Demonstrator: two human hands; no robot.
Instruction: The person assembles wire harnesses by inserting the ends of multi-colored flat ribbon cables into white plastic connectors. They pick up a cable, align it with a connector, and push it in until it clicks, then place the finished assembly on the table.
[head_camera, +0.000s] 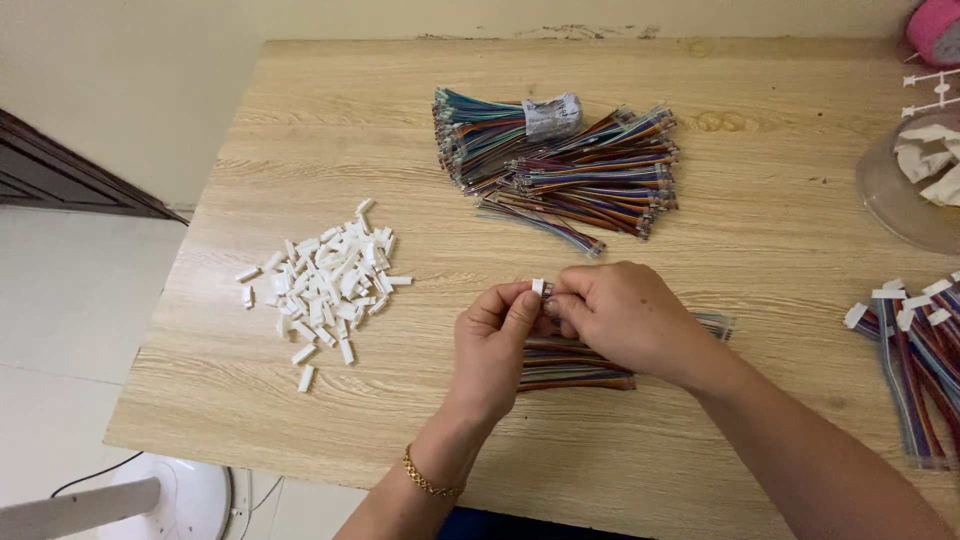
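So right at the grip we've got a small white connector housing (538, 287) pinched between the fingertips of both hands, just above the middle of the desk (760, 230). Our left hand (497, 340) clamps it from the left with thumb and forefinger, and our right hand (622, 318) closes on it from the right, curled over the end of a short multicoloured wire strip (575, 365) that runs under both hands and lies flat on the wood. Whether the wire end is already seated in the housing, we can't tell, the fingers cover it.

Left wrist has a thin gold bracelet (430, 484).

Further out: a loose pile of white housings (325, 280) sits well to the left, a big heap of bundled coloured wires (560, 160) lies beyond the hands, and a batch of wires with white ends on (915, 350) is at the right edge. A clear bowl (890, 195) with white scraps sits back right.
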